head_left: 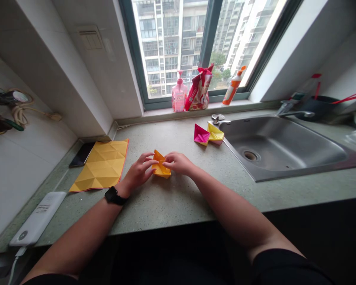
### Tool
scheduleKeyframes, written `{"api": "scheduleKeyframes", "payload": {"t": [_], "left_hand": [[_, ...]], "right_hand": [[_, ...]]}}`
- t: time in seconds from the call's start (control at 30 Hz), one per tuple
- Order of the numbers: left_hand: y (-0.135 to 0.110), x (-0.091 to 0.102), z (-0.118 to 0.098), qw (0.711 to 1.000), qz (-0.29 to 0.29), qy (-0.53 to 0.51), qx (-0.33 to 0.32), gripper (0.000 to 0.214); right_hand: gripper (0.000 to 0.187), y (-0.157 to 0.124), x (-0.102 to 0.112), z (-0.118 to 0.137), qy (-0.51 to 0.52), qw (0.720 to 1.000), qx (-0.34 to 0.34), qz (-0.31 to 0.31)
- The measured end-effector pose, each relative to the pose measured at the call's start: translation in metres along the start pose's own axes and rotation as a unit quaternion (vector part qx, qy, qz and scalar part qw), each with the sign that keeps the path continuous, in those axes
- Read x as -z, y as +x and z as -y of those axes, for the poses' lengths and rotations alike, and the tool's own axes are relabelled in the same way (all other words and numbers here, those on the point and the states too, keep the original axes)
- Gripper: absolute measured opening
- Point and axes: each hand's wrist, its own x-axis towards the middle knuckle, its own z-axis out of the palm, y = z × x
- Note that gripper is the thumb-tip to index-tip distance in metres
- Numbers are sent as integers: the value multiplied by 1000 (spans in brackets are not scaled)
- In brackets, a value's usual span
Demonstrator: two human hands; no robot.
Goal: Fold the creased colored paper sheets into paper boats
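Observation:
A small folded orange paper piece (pixel 161 167) rests on the speckled counter (pixel 172 198). My left hand (pixel 139 171), with a black watch on its wrist, pinches the piece's left side with its fingertips. From the right, my right hand (pixel 179 163) has its fingers curled and pressed on the piece's top edge. Both forearms reach in from the bottom of the view.
A creased yellow paper sheet (pixel 102 164) lies left, beside a dark phone (pixel 81 154). A white power bank (pixel 37 219) sits near the front left. Pink (pixel 201 134) and yellow (pixel 216 134) folded papers sit by the steel sink (pixel 284 148). Bottles and a bag (pixel 199 90) line the windowsill.

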Motion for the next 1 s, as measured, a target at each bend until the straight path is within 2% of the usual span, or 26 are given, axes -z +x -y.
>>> {"api": "scheduleKeyframes", "payload": {"t": [0.07, 0.23, 0.33, 0.43, 0.5, 0.63, 0.77, 0.87, 1.0], "left_hand": [[5, 3, -3, 1000, -13, 11, 5, 28], [35, 13, -15, 998, -49, 41, -8, 41], [60, 13, -19, 993, -109, 45, -11, 39], [83, 4, -17, 988, -152, 36, -2, 31], [96, -8, -16, 989, -143, 33, -1, 26], [120, -43, -14, 997, -69, 34, -1, 13], [147, -85, -12, 999, 0, 32, 27, 13], [169, -115, -10, 998, 21, 42, 49, 17], [194, -148, -9, 998, 24, 50, 25, 22]], "right_hand": [[14, 1, 7, -3, 34, 999, -18, -6], [21, 1, 28, -18, 130, 987, -19, -87], [32, 2, 47, -29, 199, 970, -28, -134], [40, 0, 72, -41, 254, 942, -14, -218], [46, -3, 91, -49, 293, 913, -2, -285], [50, -11, 125, -68, 337, 850, 15, -405], [51, -17, 146, -92, 352, 789, -26, -503], [50, -18, 155, -108, 317, 767, -41, -556], [51, -18, 160, -124, 287, 768, -52, -569]]}}
